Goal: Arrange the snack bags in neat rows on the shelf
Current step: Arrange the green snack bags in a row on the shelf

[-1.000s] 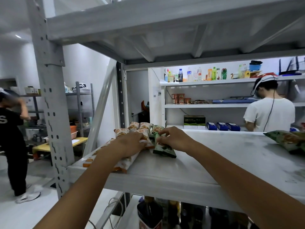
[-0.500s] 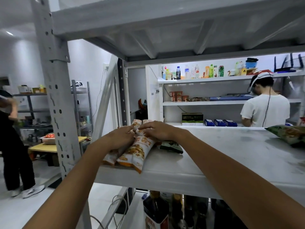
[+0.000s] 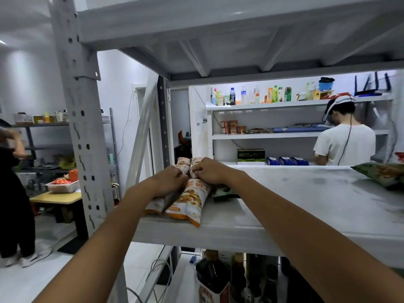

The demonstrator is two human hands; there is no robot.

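Both arms reach forward onto the grey metal shelf board [image 3: 284, 204], where a cluster of orange-and-white snack bags [image 3: 190, 202] lies at the left end, lengthwise from front to back, with the nearest bag's bottom seam poking slightly over the front edge. The left hand [image 3: 170, 181] sits on top of the left bags with its fingers curled down into the packaging, gripping it. The right hand [image 3: 211, 171], knuckles up and touching the left hand, bends its fingers round the upper part of the neighbouring bag, pinching it. A green snack bag [image 3: 223, 191] lies flat just to the right of the cluster, partly hidden beneath the right wrist. A second green bag [image 3: 380, 173] rests well apart at the far right of the same board. A perforated upright post [image 3: 83, 127] stands at the left corner, and dark bottles [image 3: 212, 276] stand on the level below. Behind the rack a person in a white T-shirt [image 3: 345, 145] faces a white shelving unit holding drink bottles, and a person in black [image 3: 13, 193] stands at the far left near a yellow table [image 3: 56, 197].
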